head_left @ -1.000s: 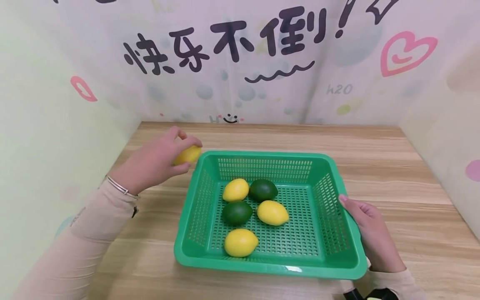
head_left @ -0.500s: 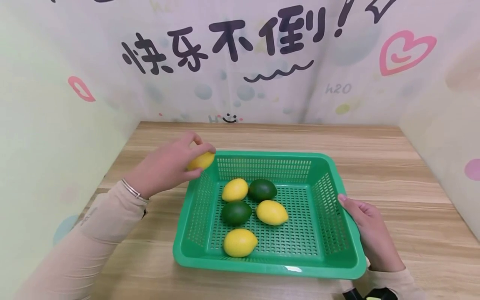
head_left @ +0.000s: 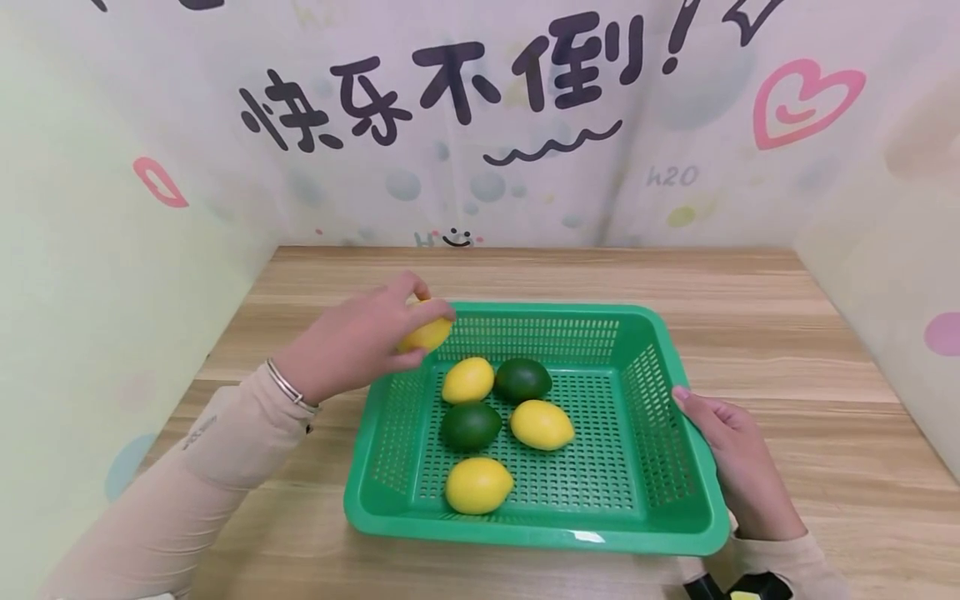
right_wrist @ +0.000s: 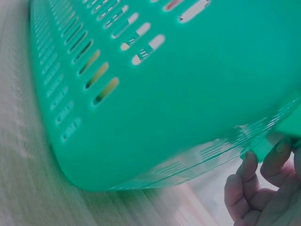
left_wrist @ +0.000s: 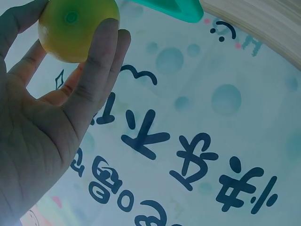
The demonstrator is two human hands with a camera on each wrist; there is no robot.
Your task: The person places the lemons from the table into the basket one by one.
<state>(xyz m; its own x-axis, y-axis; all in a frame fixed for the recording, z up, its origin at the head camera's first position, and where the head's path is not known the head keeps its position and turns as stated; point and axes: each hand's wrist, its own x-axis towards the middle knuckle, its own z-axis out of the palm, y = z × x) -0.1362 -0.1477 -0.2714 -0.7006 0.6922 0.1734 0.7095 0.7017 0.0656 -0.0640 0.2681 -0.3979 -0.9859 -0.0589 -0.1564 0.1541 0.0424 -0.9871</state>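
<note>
My left hand (head_left: 360,337) pinches a yellow lemon (head_left: 427,335) between thumb and fingers, above the far left corner of a green plastic basket (head_left: 536,546). From the left wrist view, the lemon (left_wrist: 70,33) shows its round end, held at the fingertips. My right hand (head_left: 742,467) grips the basket's right rim, its thumb on top; the right wrist view shows curled fingers (right_wrist: 249,169) under that rim. Inside the basket lie several more fruits: a lemon (head_left: 468,381) at the back left, two others nearer the front, and two dark green, lemon-shaped fruits, one of them (head_left: 522,381) behind.
The basket stands on a wood-grain table (head_left: 300,500). Behind it hangs a pale printed cloth (head_left: 337,192) with dark characters and a pink heart. Pale walls close in the left and right sides.
My left hand has moved to the right with the lemon, from beside the basket to over its far left corner. My right hand keeps its grip on the rim.
</note>
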